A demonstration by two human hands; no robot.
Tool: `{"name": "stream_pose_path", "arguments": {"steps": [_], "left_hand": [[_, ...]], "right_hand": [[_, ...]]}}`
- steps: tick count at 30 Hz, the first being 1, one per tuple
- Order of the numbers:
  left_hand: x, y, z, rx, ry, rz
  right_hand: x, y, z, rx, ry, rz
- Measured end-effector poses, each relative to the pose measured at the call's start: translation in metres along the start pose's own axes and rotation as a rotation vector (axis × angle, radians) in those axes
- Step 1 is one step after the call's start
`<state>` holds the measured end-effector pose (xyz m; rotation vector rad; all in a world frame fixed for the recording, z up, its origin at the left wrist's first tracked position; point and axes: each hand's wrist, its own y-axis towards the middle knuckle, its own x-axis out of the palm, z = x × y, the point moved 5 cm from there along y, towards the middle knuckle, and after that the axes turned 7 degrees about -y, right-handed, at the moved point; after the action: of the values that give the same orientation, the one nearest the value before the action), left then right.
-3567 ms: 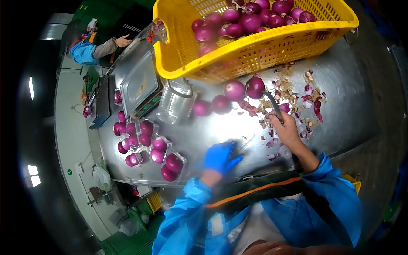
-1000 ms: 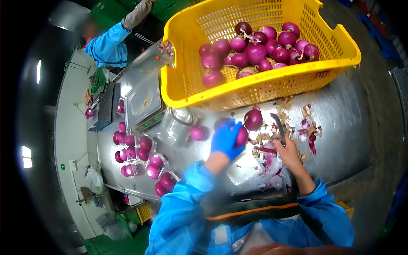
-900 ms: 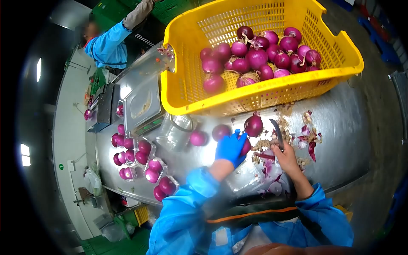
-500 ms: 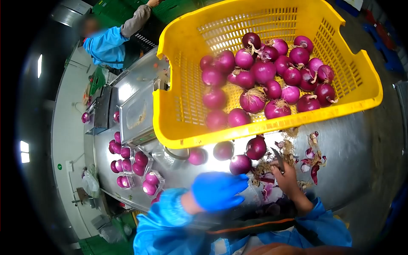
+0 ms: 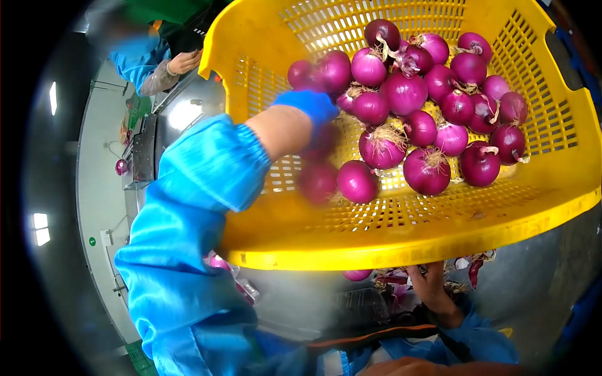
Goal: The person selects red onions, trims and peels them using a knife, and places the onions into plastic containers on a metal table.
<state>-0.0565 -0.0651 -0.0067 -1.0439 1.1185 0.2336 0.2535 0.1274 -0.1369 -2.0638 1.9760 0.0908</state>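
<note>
My left hand point(image 5: 307, 108), in a blue glove, reaches into the yellow basket point(image 5: 376, 247) at its left side. It is at the red onions point(image 5: 331, 72) there; its fingertips are blurred and hidden, so I cannot tell whether they grip one. Several red onions point(image 5: 403, 94) with dry roots and tops lie inside. Below the near rim is my bare right hand point(image 5: 433, 291), over onion peelings point(image 5: 395, 279). Its fingers are bent and partly covered by the rim. The small knife it held a moment ago is hidden behind the basket.
One red onion point(image 5: 357, 274) shows under the basket's rim on the metal table point(image 5: 288, 291). Packed onions point(image 5: 217, 262) lie partly behind my left sleeve. At the upper left stands another person in a blue sleeve point(image 5: 135, 62), one hand near the basket.
My left hand has moved up and forward from over the table into the basket. The basket appears closer and lower in view, covering the knife and most table onions. The other person's arm has come down.
</note>
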Motion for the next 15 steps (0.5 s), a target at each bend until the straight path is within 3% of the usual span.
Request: {"name": "stream_pose_path", "arguments": {"steps": [1, 3, 7, 10, 11, 14, 15], "left_hand": [[0.016, 0.013, -0.007, -0.077, 0.073, -0.119], [0.025, 0.018, 0.002, 0.005, 0.205, -0.206], [0.036, 0.017, 0.008, -0.063, 0.384, -0.301], [0.055, 0.007, -0.001, 0.115, 0.381, 0.035], [0.045, 0.009, 0.017, 0.009, 0.167, -0.233], [0.066, 0.002, 0.032, 0.188, -0.42, -0.073], [0.073, 0.004, 0.033, 0.165, -0.385, -0.11]], "right_hand": [[-0.002, 0.0, -0.002, 0.016, 0.019, 0.019], [-0.005, -0.001, -0.009, 0.051, 0.059, 0.054], [-0.008, -0.016, 0.014, -0.083, -0.293, 0.127], [-0.009, -0.022, 0.023, -0.16, -0.495, 0.179], [-0.009, -0.021, 0.024, -0.155, -0.49, 0.171], [-0.009, -0.018, 0.023, -0.096, -0.395, 0.126], [-0.009, -0.018, 0.023, -0.079, -0.368, 0.113]]}}
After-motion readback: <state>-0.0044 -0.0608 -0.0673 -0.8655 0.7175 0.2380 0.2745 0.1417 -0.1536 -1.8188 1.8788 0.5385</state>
